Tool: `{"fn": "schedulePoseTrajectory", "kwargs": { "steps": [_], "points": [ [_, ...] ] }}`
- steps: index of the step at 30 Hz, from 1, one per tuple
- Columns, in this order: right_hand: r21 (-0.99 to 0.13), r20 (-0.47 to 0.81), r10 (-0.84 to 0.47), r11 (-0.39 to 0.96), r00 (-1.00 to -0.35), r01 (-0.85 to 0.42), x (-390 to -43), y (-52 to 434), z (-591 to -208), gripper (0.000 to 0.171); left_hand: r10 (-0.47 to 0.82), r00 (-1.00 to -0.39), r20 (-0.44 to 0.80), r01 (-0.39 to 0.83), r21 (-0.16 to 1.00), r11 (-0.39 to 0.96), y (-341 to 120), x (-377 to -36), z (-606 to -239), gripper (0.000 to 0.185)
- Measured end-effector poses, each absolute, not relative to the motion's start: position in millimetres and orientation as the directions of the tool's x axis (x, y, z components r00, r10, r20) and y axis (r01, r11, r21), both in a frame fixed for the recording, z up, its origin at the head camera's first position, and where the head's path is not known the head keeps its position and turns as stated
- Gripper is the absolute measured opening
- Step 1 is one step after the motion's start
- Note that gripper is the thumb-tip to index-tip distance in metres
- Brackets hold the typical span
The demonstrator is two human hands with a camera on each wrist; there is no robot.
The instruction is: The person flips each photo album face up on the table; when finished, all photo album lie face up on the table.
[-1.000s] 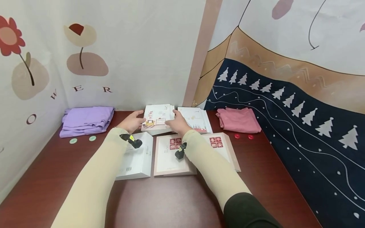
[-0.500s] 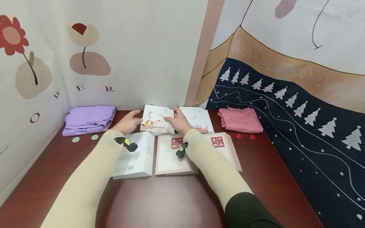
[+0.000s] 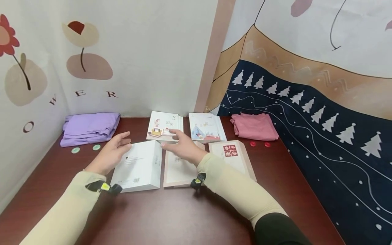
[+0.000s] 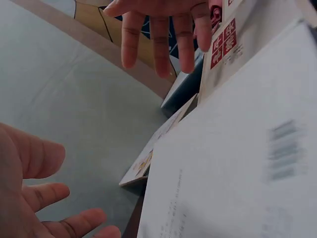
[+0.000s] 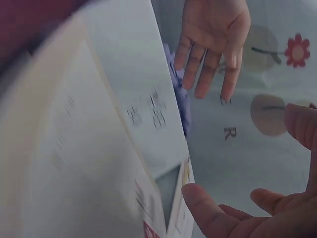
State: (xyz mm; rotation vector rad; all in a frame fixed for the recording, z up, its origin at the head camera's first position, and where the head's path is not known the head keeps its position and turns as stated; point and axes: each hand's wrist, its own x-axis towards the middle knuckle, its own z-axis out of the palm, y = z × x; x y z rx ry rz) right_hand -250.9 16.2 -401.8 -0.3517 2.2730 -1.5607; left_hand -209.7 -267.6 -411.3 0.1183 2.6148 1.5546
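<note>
At the far left of the head view a folded purple cloth (image 3: pixel 89 128) lies by the wall, with two green buttons (image 3: pixel 85 148) just in front of it on the dark red table (image 3: pixel 190 217).

The left hand (image 3: pixel 111 157) hovers left of centre, fingers spread and relaxed, holding nothing; its fingertips sit at the left edge of the white box (image 3: pixel 139 166), which lies flat in the lower middle of the frame. Whether they touch it I cannot tell.

Right of that box, the right hand (image 3: pixel 183 148) hangs open, palm down, over the top of a pink-edged box (image 3: pixel 177 172), gripping nothing. Behind both hands, in the middle of the frame near the wall, two illustrated booklets (image 3: pixel 164 126) (image 3: pixel 206 128) lie side by side. A second pink-edged box (image 3: pixel 232 155) with red characters lies further right, then a folded pink cloth (image 3: pixel 255 126) with two red buttons (image 3: pixel 259 144) in front of it.

The boxes lie close together, edges nearly touching. A careless grab at the white box could nudge its pink-edged neighbour askew, and a sweeping left sleeve could scatter the green buttons.
</note>
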Motion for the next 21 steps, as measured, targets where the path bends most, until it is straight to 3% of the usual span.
{"fn": "schedulePoseTrajectory", "kwargs": {
  "steps": [6,13,21],
  "points": [
    [-0.939,-0.172,-0.460,0.345,-0.871,0.003,-226.7,7.5,-409.5,0.080,0.077,-0.996,-0.038,0.010,0.845,0.534,-276.4,-181.9,-418.2,0.063],
    [-0.928,-0.203,-0.502,0.372,-0.841,0.002,-203.2,-4.9,-413.4,0.077,-0.002,-0.994,-0.107,-0.088,0.810,0.580,-293.4,-162.8,-433.1,0.063],
    [-0.934,-0.211,-0.515,0.357,-0.831,0.016,-189.9,-15.1,-418.6,0.082,0.097,-0.964,-0.247,-0.163,0.840,0.518,-309.9,-150.3,-445.9,0.069]
  ]
}}
